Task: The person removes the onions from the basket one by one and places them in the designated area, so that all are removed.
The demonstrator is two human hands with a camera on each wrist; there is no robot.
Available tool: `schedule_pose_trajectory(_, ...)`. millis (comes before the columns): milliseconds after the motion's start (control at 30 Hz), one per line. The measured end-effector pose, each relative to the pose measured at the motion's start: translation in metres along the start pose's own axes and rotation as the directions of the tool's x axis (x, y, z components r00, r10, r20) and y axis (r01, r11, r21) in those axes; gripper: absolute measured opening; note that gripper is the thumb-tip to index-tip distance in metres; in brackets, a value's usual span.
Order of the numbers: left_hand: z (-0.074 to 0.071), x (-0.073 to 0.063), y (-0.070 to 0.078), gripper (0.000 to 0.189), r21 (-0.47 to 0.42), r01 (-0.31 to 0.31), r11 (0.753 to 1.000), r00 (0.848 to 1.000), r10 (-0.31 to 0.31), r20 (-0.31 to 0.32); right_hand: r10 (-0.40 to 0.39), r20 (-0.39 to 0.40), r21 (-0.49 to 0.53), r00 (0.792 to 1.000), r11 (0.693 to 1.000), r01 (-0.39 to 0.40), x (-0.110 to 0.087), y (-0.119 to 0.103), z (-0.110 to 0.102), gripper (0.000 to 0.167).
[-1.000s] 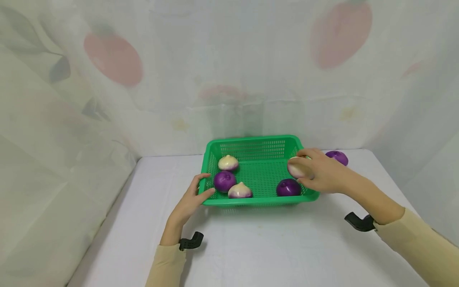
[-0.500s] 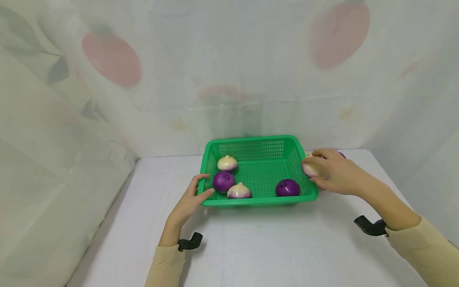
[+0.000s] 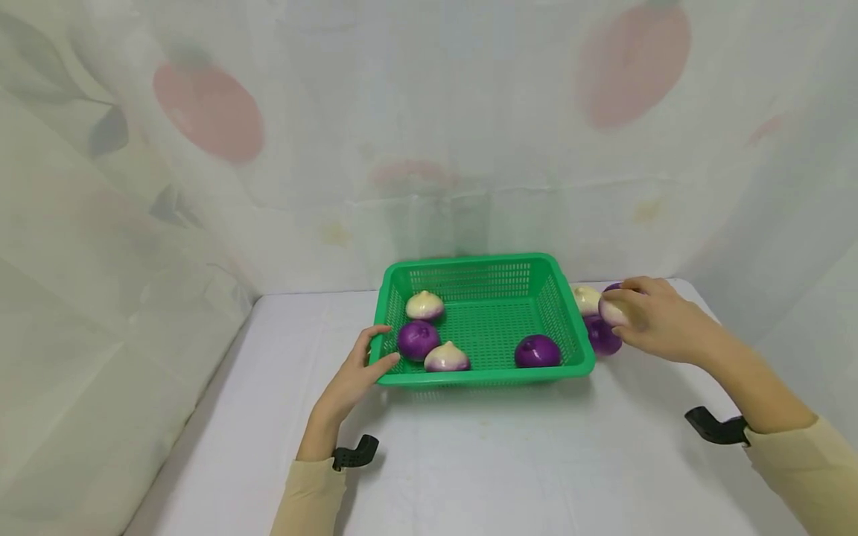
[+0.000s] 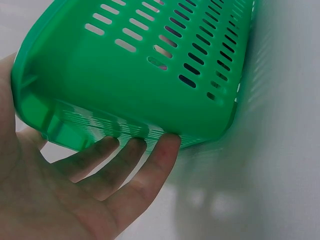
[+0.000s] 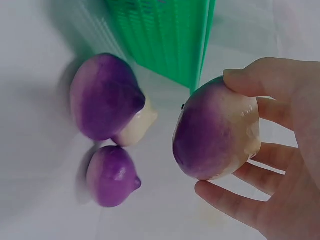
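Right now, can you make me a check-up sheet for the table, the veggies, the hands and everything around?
Surface: white table.
Job's things: green basket with four turnip-like vegetables inside; three loose ones beside its right end.
Clutter: nothing seen.
Hands: left hand grips the basket's left end; right hand holds another turnip-like vegetable.
Cables: nothing seen.
Surroundings: pale curtain with faded red prints.

Left hand (image 3: 348, 378): gripping the left end of the green plastic basket (image 3: 482, 376).
Right hand (image 3: 660, 320): holding up a cream-and-purple turnip (image 3: 611, 311).
In the basket: two cream-topped turnips (image 3: 424, 304), two purple turnips (image 3: 418, 340).
Beside its right end: one pale turnip (image 3: 586, 300), one violet turnip (image 3: 603, 339).
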State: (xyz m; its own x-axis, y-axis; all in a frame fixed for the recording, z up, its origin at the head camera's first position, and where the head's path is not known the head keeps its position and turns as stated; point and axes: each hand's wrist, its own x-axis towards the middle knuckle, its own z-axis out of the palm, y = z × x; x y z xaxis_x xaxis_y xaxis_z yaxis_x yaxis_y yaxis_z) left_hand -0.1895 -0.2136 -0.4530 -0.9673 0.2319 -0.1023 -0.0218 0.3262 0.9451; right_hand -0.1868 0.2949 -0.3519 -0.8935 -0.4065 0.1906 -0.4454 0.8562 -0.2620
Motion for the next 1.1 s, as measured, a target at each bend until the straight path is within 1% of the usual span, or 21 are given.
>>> schedule_pose_trajectory(133,0.001,0.002,0.001,0.061,-0.01,0.0,1.0,1.0,0.0,-0.001,0.027,0.014,0.002,1.0,1.0,-0.027,-0.004,0.008,0.001,0.043)
schedule_pose_trajectory(333,0.003,0.003,0.002,0.058,-0.02,0.001,1.0,1.0,-0.001,0.014,0.047,0.005,-0.024,0.999,0.999,-0.047,-0.008,0.026,0.009,0.041)
schedule_pose_trajectory(433,0.002,0.002,0.002,0.056,-0.019,0.008,1.0,1.0,-0.008,0.006,0.062,0.022,-0.039,0.998,0.997,-0.061,-0.009,0.035,0.015,0.042)
schedule_pose_trajectory(533,0.001,0.002,0.0,0.058,-0.017,0.003,1.0,1.0,-0.003,0.005,0.095,0.053,-0.055,0.994,0.994,-0.093,-0.011,0.043,0.021,0.043)
schedule_pose_trajectory(700,0.002,0.001,0.0,0.059,-0.013,-0.006,1.0,1.0,0.007,0.006,0.13,0.072,-0.068,0.989,0.99,-0.125,-0.014,0.057,0.034,0.042)
schedule_pose_trajectory(900,0.002,0.0,0.001,0.063,-0.006,-0.008,1.0,1.0,0.008,0.005,0.129,0.06,-0.066,0.99,0.99,-0.125,-0.018,0.065,0.046,0.042)
schedule_pose_trajectory(1100,0.001,0.0,0.001,0.061,-0.007,-0.006,1.0,1.0,0.006,0.005,0.147,0.091,-0.054,0.985,0.988,-0.143,-0.021,0.067,0.053,0.044)
